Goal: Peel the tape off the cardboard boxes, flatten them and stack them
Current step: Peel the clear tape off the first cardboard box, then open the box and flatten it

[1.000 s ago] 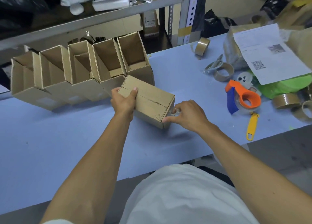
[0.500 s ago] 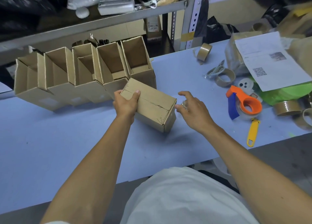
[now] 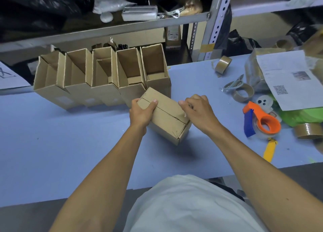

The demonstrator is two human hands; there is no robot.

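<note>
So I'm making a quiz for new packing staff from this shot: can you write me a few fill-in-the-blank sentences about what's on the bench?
1. The left hand grips one end of the closed cardboard box, and the ____ hand works at its other end.
2. Behind it, a row of ____ open boxes stands on the table.
3. The tape dispenser to the right has an orange body and a ____ handle.

Missing words: right; five; blue
</note>
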